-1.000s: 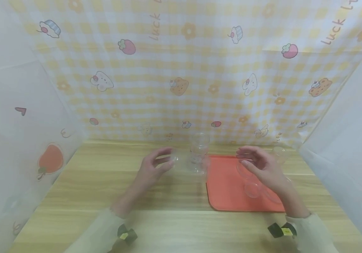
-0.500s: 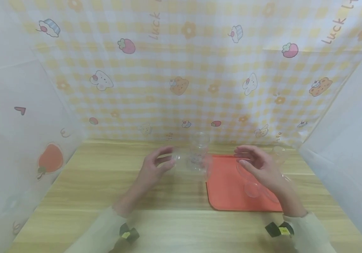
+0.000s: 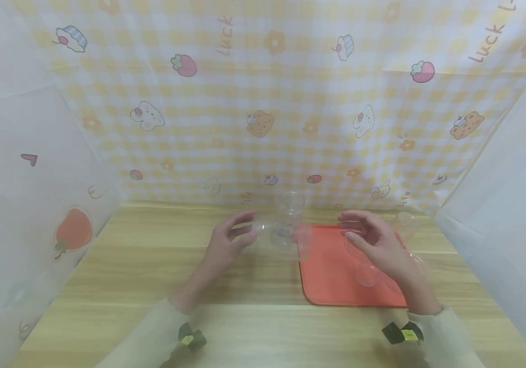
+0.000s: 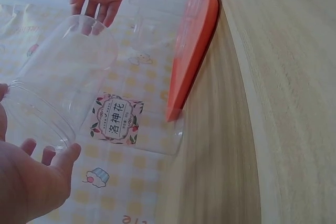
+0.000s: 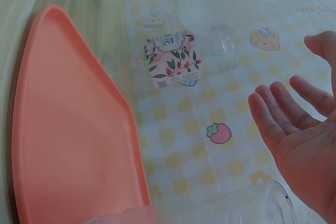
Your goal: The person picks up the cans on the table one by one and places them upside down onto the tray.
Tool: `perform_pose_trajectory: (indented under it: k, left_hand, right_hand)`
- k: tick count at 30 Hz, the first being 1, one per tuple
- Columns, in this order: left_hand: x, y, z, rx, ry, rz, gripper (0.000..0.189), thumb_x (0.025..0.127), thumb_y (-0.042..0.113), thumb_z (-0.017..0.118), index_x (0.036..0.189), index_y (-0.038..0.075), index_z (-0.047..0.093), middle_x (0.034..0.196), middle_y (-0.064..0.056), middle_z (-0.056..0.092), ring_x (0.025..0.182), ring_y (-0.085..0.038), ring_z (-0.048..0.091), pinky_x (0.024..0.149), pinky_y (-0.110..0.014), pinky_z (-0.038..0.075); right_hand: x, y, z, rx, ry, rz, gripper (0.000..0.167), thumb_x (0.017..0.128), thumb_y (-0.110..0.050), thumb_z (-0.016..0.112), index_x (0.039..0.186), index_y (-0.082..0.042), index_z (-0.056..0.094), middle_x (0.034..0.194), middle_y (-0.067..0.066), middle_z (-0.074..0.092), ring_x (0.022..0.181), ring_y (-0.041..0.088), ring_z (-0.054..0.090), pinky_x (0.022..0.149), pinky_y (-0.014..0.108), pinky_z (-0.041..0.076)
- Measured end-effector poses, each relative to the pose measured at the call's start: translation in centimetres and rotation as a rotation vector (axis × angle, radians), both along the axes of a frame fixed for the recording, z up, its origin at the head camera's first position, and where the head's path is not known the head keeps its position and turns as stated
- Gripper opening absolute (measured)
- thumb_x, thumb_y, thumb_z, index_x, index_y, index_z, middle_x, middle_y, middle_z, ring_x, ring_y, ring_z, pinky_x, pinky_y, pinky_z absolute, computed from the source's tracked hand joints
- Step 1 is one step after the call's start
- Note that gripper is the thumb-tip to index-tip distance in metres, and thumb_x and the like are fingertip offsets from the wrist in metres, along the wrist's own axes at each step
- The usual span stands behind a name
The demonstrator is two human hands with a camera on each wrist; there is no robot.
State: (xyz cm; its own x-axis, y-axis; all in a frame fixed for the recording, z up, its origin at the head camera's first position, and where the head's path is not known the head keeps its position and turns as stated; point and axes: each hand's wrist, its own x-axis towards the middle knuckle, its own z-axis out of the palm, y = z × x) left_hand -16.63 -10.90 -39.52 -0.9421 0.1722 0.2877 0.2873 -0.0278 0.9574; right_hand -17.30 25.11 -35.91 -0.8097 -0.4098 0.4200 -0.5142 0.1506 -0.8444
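Note:
My left hand [image 3: 226, 242] grips a clear plastic jar [image 4: 73, 72] round its threaded mouth end. The jar lies on its side in the air, with its base pointing right, toward the other hand. My right hand [image 3: 377, 241] holds nothing; its fingers are spread and slightly bent, with the palm facing the jar across a gap. Behind the held jar stands another clear jar [image 3: 291, 202], upright on the table. It carries a pink floral label [image 5: 173, 59] with Chinese characters.
Under my right hand lies an orange-red tray [image 3: 329, 291] bearing clear round pieces, among them a small disc [image 3: 367, 276]. A further clear jar [image 3: 407, 223] stands at the back right. A patterned cloth [image 3: 226, 153] hangs behind the wooden table [image 3: 244, 332].
My left hand has shifted slightly to the right with the jar. My right hand has drifted slightly left, narrowing the gap between them.

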Motion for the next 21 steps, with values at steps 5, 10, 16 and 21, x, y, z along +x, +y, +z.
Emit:
perform_pose_trajectory:
  k: [5, 10, 16, 21]
  left_hand:
    - [-0.1, 0.4, 0.0, 0.005, -0.004, 0.009, 0.053, 0.092, 0.022, 0.073, 0.140, 0.008, 0.058, 0.140, -0.013, 0.056, 0.122, -0.039, 0.057, 0.093, -0.047, 0.055]
    - [0.0, 0.8, 0.2, 0.007, -0.007, 0.015, 0.054, 0.092, 0.023, 0.073, 0.141, 0.009, 0.058, 0.139, -0.012, 0.056, 0.121, -0.035, 0.058, 0.093, -0.047, 0.056]
    - [0.1, 1.2, 0.3, 0.013, -0.012, 0.019, 0.051, 0.092, 0.022, 0.073, 0.140, 0.011, 0.059, 0.139, -0.011, 0.056, 0.122, -0.034, 0.058, 0.093, -0.048, 0.055]
    - [0.1, 1.4, 0.4, 0.027, -0.026, 0.018, 0.051, 0.092, 0.023, 0.073, 0.140, 0.012, 0.059, 0.140, -0.010, 0.056, 0.122, -0.034, 0.058, 0.094, -0.048, 0.055]
  right_hand:
    - [0.1, -0.2, 0.0, -0.004, -0.018, 0.011, 0.044, 0.096, 0.011, 0.061, 0.139, 0.011, 0.047, 0.132, 0.018, 0.058, 0.121, 0.033, 0.059, 0.095, 0.037, 0.054]
    - [0.2, -0.3, -0.1, 0.005, -0.035, 0.004, 0.045, 0.097, 0.010, 0.061, 0.141, 0.008, 0.048, 0.134, 0.017, 0.057, 0.122, 0.032, 0.059, 0.093, 0.035, 0.055]
    - [0.3, -0.7, -0.1, -0.003, -0.038, 0.001, 0.047, 0.097, 0.010, 0.060, 0.141, 0.007, 0.047, 0.135, 0.017, 0.055, 0.122, 0.039, 0.057, 0.095, 0.036, 0.054]
    - [0.3, -0.8, -0.2, -0.024, -0.037, 0.015, 0.047, 0.097, 0.012, 0.059, 0.142, 0.005, 0.047, 0.134, 0.017, 0.055, 0.122, 0.032, 0.059, 0.096, 0.035, 0.054]
